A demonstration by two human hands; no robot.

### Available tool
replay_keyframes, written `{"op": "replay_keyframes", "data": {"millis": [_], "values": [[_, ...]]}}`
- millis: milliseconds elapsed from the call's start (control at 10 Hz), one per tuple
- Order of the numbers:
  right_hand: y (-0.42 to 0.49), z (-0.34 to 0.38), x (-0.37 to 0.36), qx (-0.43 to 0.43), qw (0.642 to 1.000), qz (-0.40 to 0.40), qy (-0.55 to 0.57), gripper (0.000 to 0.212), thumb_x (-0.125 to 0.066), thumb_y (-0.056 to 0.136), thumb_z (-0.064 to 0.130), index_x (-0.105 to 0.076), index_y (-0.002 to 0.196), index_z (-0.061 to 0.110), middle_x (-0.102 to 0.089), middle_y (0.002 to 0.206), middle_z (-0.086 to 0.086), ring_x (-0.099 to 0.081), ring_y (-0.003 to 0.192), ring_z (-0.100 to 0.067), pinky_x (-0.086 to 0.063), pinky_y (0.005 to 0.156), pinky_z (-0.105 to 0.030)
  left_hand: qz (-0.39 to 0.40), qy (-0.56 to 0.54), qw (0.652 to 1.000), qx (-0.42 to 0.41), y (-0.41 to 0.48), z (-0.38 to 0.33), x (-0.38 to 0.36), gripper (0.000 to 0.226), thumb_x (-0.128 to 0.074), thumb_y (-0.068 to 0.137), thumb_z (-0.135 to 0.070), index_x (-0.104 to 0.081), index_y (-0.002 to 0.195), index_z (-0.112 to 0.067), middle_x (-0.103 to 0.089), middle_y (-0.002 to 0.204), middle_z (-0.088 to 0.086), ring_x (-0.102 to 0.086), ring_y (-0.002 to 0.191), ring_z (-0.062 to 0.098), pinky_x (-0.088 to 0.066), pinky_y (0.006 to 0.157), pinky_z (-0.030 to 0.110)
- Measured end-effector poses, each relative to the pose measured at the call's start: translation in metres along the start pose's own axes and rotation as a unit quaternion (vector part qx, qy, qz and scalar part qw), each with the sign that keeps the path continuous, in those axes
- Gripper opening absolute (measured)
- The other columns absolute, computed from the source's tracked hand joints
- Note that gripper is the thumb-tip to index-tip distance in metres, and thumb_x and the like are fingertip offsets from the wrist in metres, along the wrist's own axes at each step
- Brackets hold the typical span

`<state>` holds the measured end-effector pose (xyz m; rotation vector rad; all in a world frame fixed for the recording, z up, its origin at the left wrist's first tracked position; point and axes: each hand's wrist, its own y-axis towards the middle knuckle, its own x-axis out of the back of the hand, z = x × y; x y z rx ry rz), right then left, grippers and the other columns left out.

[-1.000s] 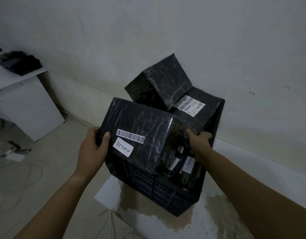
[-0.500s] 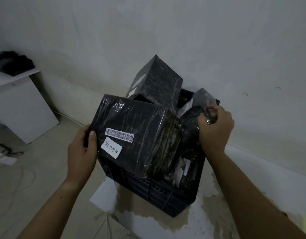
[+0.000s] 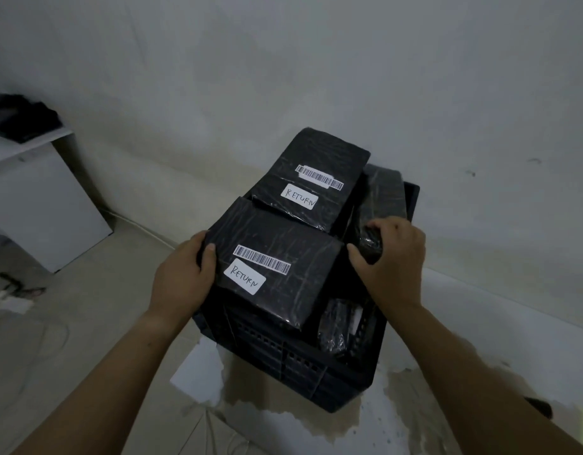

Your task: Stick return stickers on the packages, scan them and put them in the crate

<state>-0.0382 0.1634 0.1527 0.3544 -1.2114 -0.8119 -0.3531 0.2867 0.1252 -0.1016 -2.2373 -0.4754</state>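
You lowered the package [image 3: 303,241] onto the crate [image 3: 283,354], left hand [image 3: 180,277] gripping its edge, right hand [image 3: 391,257] clutching a second parcel [image 3: 383,192]. Perched high, it could have slid off.

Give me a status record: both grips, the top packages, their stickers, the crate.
left grip: holds front package by its left edge, thumb on top
right grip: fingers curled on right package
front package: tilted over the crate's near side, barcode and front sticker reading RETURN face up
rear package: leans behind it, rear sticker reads RETURN
crate: black, on the floor by the wall, packages piled above its rim
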Motion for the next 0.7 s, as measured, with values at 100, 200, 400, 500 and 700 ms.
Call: {"op": "replay_keyframes", "data": {"millis": [100,200,400,500,700], "values": [[-0.006,0.004,0.002,-0.012,1.000,-0.001,0.018,0.052,-0.076,0.076,0.041,-0.060,0.119,0.015,-0.054,0.125,-0.006,-0.050,0.118,-0.028,-0.032,0.102,-0.030,-0.003,0.009,1.000,0.009,-0.001,0.000,-0.001,0.041,-0.039,0.108,-0.039,-0.054,0.143,-0.022,-0.067,0.129,0.004,-0.063,0.114,0.025,-0.048,0.091,0.036],[-0.015,0.009,0.010,-0.107,0.988,-0.012,0.108,0.077,-0.079,0.078,0.042,-0.043,0.141,0.016,-0.032,0.152,-0.008,-0.030,0.142,-0.025,-0.024,0.116,-0.034,-0.034,-0.092,0.995,0.028,-0.010,-0.009,0.004,0.049,-0.040,0.109,-0.040,-0.041,0.154,-0.021,-0.055,0.140,-0.002,-0.054,0.122,0.014,-0.042,0.100,0.032],[-0.038,0.002,0.021,-0.163,0.974,0.004,0.157,0.079,-0.071,0.086,0.043,-0.032,0.148,0.015,-0.030,0.157,-0.004,-0.030,0.145,-0.020,-0.031,0.118,-0.045,-0.043,-0.104,0.993,-0.018,-0.032,-0.016,0.009,0.050,-0.052,0.104,-0.036,-0.043,0.151,-0.019,-0.047,0.144,0.001,-0.051,0.124,0.012,-0.045,0.105,0.036],[-0.041,-0.002,0.025,-0.158,0.974,0.054,0.153,0.078,-0.070,0.089,0.032,-0.028,0.153,0.016,-0.021,0.162,-0.001,-0.021,0.148,-0.015,-0.025,0.121,-0.036,-0.014,-0.054,0.997,-0.047,-0.031,-0.014,0.010,0.055,-0.060,0.101,-0.032,-0.044,0.150,-0.015,-0.052,0.142,0.004,-0.054,0.122,0.016,-0.046,0.102,0.034],[-0.044,-0.001,0.049,-0.136,0.968,0.088,0.193,0.083,-0.067,0.092,0.025,-0.015,0.157,0.018,-0.014,0.164,-0.001,-0.012,0.151,-0.012,-0.018,0.118,-0.025,-0.035,0.027,0.993,-0.112,-0.026,-0.040,0.023,0.053,-0.061,0.100,-0.033,-0.051,0.146,-0.009,-0.047,0.151,0.008,-0.049,0.134,0.026,-0.043,0.110,0.043]]}}
